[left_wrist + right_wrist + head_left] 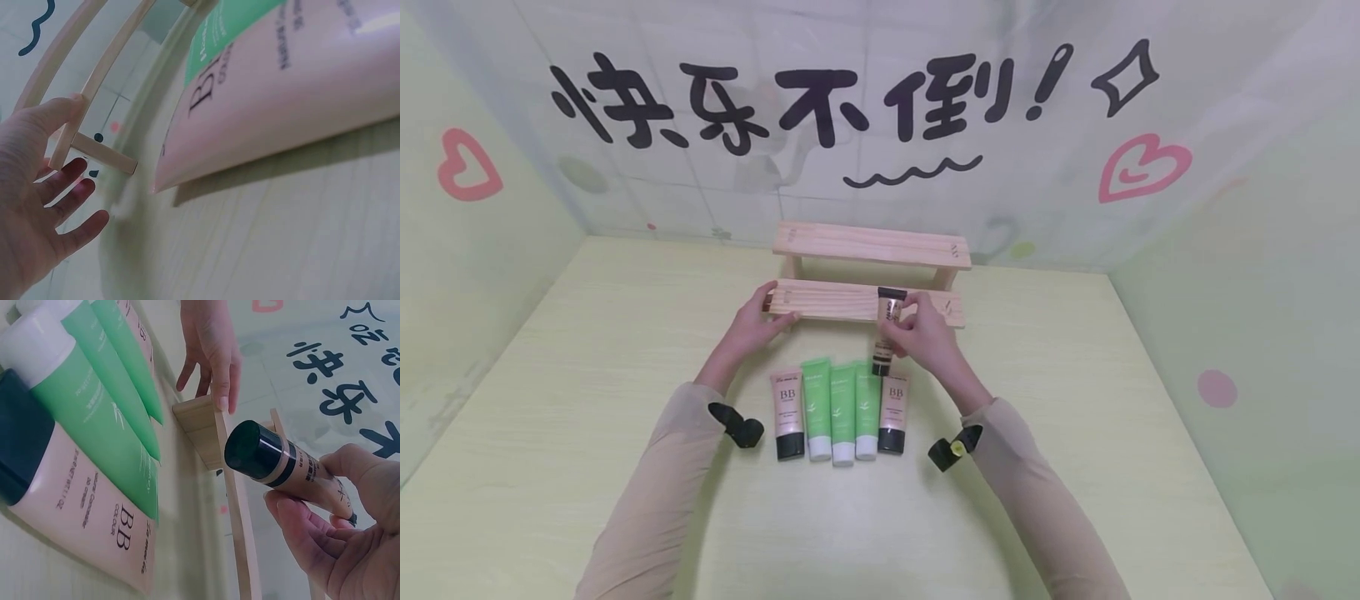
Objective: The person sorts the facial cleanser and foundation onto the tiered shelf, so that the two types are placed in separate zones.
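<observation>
My right hand (929, 333) pinches a small tan cosmetic tube (891, 308) between thumb and fingers. In the right wrist view the black cap (253, 450) of this tube faces the table side, and the tube is held over the front step of a two-tier wooden rack (835, 300). At the rack's left end my left hand (758, 323) grips the lower board (100, 75), thumb at its front edge and index finger behind. The other fingers (87, 230) of that hand spread loosely beneath the board.
Nearer the body lie two pink BB cream tubes (787, 412) with black caps, one at each end of a row. Several green tubes (842, 408) with white caps fill the row between them. Behind the rack stands a printed backdrop (700, 192).
</observation>
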`<action>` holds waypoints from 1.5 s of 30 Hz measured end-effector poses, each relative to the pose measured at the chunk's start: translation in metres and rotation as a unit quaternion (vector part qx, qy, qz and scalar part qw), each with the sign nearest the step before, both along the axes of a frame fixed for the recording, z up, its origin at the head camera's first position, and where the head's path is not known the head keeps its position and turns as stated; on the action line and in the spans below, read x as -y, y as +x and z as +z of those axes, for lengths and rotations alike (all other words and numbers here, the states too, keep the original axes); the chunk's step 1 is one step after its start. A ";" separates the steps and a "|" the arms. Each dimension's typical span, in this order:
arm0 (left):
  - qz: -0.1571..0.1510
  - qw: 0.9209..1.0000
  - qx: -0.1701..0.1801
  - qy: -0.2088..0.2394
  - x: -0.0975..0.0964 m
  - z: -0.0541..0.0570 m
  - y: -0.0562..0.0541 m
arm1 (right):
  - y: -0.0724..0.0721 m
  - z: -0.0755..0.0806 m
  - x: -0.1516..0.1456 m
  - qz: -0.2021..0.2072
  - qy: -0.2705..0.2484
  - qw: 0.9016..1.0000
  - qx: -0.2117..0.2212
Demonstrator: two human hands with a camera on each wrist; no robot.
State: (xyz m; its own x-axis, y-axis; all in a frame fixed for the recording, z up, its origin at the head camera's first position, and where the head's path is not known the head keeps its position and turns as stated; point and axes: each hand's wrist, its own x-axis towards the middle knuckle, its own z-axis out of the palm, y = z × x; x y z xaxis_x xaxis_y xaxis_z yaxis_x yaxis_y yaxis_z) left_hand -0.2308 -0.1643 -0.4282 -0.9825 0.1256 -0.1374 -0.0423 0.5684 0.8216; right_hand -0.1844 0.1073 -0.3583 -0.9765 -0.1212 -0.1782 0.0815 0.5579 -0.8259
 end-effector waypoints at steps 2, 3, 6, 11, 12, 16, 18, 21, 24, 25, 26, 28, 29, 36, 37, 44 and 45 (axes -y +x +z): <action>0.002 1.000 0.002 0.000 0.000 0.000 0.000 | -0.002 0.000 0.003 0.001 -0.005 1.000 -0.002; 0.003 1.000 0.002 0.001 0.000 0.000 0.000 | -0.004 0.000 0.005 0.001 -0.009 1.000 -0.003; 0.003 1.000 0.002 -0.001 0.000 0.000 0.000 | -0.007 0.000 0.011 0.002 -0.027 1.000 -0.009; 0.005 1.000 0.003 0.003 0.000 -0.001 0.000 | -0.013 0.002 0.018 0.011 -0.046 0.999 -0.024; 0.006 1.000 0.004 0.005 0.000 -0.001 0.000 | -0.014 0.002 0.020 0.013 -0.049 0.998 -0.028; 0.007 1.000 0.004 0.006 0.000 0.000 0.000 | -0.019 0.002 0.024 0.020 -0.057 0.997 -0.047; 0.008 1.000 0.003 0.006 0.000 -0.001 0.000 | -0.021 0.001 0.026 0.024 -0.060 0.996 -0.057; 0.009 1.000 0.003 0.005 -0.001 -0.001 0.001 | -0.024 0.000 0.028 0.026 -0.069 0.995 -0.072; 0.011 1.000 0.004 0.005 -0.001 -0.002 0.000 | -0.028 -0.002 0.030 0.023 -0.087 0.993 -0.079; 0.012 1.000 0.004 0.006 -0.001 -0.002 0.000 | -0.030 -0.002 0.030 0.022 -0.092 0.992 -0.081; 0.012 1.000 0.005 0.006 -0.001 -0.002 0.000 | -0.031 -0.002 0.031 0.020 -0.096 0.992 -0.083; 0.012 1.000 0.004 0.008 -0.001 -0.002 0.000 | -0.034 -0.003 0.032 0.016 -0.107 0.991 -0.084; 0.012 1.000 0.004 0.009 -0.001 -0.002 0.000 | -0.036 -0.003 0.032 0.015 -0.112 0.990 -0.086; 0.013 1.000 0.005 0.010 -0.001 0.000 -0.001 | -0.047 0.000 0.039 0.020 -0.145 0.983 -0.109; 0.014 1.000 0.005 0.011 -0.001 0.001 -0.001 | -0.049 0.001 0.041 0.021 -0.148 0.982 -0.113; 0.007 1.000 0.002 0.012 0.000 0.001 0.001 | -0.063 -0.001 0.054 0.034 -0.134 0.981 -0.138; 0.008 1.000 0.004 0.013 0.000 0.001 0.001 | -0.064 -0.002 0.056 0.036 -0.131 0.981 -0.140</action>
